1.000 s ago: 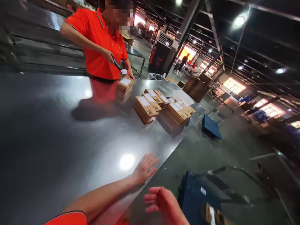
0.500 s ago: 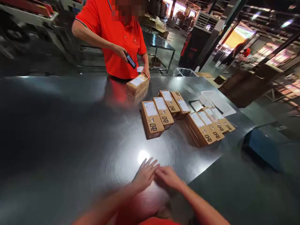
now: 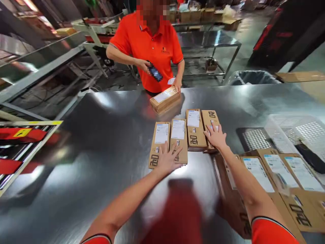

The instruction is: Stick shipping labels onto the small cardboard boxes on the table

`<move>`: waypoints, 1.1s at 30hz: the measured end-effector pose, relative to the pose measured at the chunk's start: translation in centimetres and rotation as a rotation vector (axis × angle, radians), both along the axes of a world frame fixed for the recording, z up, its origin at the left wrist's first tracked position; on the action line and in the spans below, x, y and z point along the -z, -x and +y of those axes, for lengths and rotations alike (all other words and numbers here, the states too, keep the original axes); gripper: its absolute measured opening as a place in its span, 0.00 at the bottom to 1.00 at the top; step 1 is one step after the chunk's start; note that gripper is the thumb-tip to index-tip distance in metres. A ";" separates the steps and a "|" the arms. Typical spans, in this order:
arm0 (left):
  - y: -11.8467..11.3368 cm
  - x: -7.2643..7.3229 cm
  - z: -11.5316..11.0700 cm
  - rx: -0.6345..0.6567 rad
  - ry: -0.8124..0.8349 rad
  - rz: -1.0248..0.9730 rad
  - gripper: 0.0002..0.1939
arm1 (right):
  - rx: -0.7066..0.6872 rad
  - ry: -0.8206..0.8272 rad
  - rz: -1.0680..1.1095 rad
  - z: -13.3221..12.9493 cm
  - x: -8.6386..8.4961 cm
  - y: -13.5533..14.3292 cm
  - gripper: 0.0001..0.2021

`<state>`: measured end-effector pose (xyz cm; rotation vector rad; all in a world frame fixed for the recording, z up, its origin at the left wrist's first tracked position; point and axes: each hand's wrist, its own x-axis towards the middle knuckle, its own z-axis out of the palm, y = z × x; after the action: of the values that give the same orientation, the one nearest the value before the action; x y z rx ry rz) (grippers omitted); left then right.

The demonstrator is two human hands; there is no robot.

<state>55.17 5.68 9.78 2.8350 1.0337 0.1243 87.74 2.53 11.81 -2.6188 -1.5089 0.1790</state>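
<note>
My left hand lies with fingers spread over the near ends of two brown cardboard boxes, the left box and the one beside it. My right hand, fingers apart, rests on the rightmost box of this group. Between my hands another box shows its white label and black print. Across the table a co-worker in an orange shirt holds a dark handheld device in one hand. The co-worker's other hand touches a labelled box.
More labelled boxes stand side by side at the right, beneath my forearm. Behind them are a white perforated plastic basket and a dark perforated tray. A roller conveyor borders the metal table at left. A lined bin stands beyond the table.
My hands were together near the table's front edge; they have moved forward and apart onto the boxes. The view has turned left and come closer. The co-worker's hand stays on the far box.
</note>
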 end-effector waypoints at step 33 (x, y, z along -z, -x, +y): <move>18.3 -1.2 22.5 0.089 -0.105 0.057 0.52 | 0.056 -0.081 0.297 16.9 -0.8 19.1 0.48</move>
<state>36.91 28.16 10.96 2.9901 0.9367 0.0929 68.63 19.48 12.63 -2.4365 -1.3142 0.4673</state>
